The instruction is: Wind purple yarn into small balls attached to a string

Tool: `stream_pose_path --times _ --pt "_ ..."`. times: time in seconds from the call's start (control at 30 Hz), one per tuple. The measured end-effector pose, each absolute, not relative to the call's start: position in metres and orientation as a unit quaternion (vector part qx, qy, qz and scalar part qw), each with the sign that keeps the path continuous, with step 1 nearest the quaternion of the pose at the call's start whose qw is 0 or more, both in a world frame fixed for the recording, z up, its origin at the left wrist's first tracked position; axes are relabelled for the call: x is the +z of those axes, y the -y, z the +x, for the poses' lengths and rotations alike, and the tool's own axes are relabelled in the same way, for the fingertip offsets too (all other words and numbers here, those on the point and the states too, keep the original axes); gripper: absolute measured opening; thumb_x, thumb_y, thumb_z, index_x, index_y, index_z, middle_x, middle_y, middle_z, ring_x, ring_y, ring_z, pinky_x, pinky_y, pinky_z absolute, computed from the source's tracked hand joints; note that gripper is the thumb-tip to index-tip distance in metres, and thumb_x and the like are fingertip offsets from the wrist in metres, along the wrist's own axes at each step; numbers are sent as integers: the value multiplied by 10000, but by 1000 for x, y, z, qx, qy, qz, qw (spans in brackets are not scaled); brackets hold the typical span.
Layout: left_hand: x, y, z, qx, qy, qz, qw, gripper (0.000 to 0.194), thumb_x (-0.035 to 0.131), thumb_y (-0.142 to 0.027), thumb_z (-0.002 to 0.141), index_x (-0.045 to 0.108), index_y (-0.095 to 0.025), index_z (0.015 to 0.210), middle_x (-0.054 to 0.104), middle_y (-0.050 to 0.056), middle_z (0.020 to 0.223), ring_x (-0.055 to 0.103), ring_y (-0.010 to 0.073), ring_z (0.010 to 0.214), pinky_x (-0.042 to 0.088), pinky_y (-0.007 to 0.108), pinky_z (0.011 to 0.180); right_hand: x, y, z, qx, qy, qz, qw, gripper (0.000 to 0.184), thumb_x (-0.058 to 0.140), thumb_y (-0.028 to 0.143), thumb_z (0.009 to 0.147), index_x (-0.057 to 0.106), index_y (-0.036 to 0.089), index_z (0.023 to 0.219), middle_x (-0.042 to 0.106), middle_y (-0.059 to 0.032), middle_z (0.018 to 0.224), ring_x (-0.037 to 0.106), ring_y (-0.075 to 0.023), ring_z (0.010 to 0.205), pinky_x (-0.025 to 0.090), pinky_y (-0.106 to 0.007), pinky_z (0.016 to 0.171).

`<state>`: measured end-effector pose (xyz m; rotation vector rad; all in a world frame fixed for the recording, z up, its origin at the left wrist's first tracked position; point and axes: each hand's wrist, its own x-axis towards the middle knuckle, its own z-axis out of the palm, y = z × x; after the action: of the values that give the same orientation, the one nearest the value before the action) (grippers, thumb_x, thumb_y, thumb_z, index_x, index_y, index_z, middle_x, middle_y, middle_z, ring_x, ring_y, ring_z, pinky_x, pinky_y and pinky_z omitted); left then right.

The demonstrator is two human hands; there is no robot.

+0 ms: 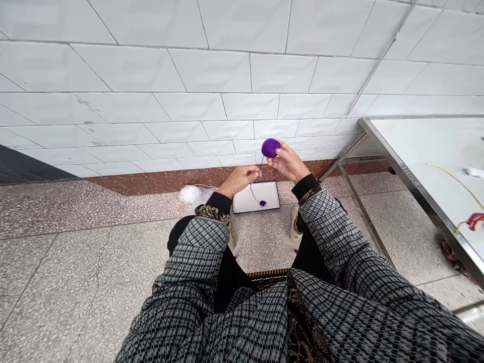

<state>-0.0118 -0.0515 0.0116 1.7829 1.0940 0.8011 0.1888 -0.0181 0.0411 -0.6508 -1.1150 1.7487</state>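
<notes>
White tiles with pale grout cover the wall (212, 73) across the top of the frame, meeting a reddish-brown skirting band (189, 177). Speckled floor (56, 272), with thin cracks at lower left, spreads below. A pale-topped, metal-edged table (423, 146) stands at right. The dark surface (34, 166) at the left edge may be a panel. Light falls evenly.
</notes>
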Motion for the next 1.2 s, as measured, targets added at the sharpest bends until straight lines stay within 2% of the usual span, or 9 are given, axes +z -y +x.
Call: stream_pose_path --times 0.17,0.3,0.37,0.43,0.57,0.7,0.97,1.07,1.2 --pt "16 56 -9 305 -402 749 430 231 556 -338 837 682 -146 810 645 20 766 519 122 640 434 253 637 28 12 183 604 491 -417 469 367 676 200 780 400 228 1020 597 52 849 564 -55 554 469 -172 505" --pt "15 54 -14 350 -436 732 390 253 540 -343 846 685 -136 842 645 17 742 543 137 665 450 264 667 21 15 185 562 609 -474 297 349 669 97 750 461 199 1011 599 45 780 514 -60 499 421 -174 450" --pt "13 52 -16 364 -458 721 371 253 535 -345 840 681 -138 842 637 11 723 548 146 671 455 274 688 23 19 187 584 652 -449 180 333 667 66 730 502 183 995 591 44 729 516 -68 499 426 -176 454" --pt "12 49 -18 369 -473 715 360 246 535 -349 829 671 -144 827 637 10 726 557 155 691 456 285 716 28 23 190 628 656 -399 128 317 650 57 723 524 176 989 599 36 750 528 -65 519 439 -170 470" --pt "11 44 -16 382 -470 705 368 238 545 -363 805 652 -151 798 657 20 782 576 169 765 455 297 777 40 30 197 718 603 -297 179 371 642 72 710 521 187 1041 628 10 916 560 -60 606 482 -169 528" --pt "9 41 -10 387 -475 687 391 240 556 -371 787 645 -148 784 612 4 713 540 150 693 445 273 701 46 32 201 753 536 -269 272 405 706 158 730 478 211 1060 628 -5 962 603 -85 688 539 -211 619" --pt "14 51 4 304 -404 729 461 279 561 -394 812 683 -144 838 568 0 661 457 116 565 381 244 572 39 20 197 638 453 -373 498 419 704 264 763 386 236 1034 607 30 901 612 -75 650 533 -207 616" --pt "21 53 6 300 -388 755 436 285 550 -391 820 685 -141 829 634 29 746 524 140 651 421 262 636 33 19 200 553 509 -475 457 367 684 198 774 402 224 1007 579 50 830 528 -48 526 441 -165 479" --pt "23 49 3 352 -423 749 368 267 537 -374 824 673 -144 812 672 50 812 579 175 761 454 294 746 31 27 205 570 614 -493 235 307 673 80 747 490 185 971 596 36 744 517 -63 477 437 -182 440"
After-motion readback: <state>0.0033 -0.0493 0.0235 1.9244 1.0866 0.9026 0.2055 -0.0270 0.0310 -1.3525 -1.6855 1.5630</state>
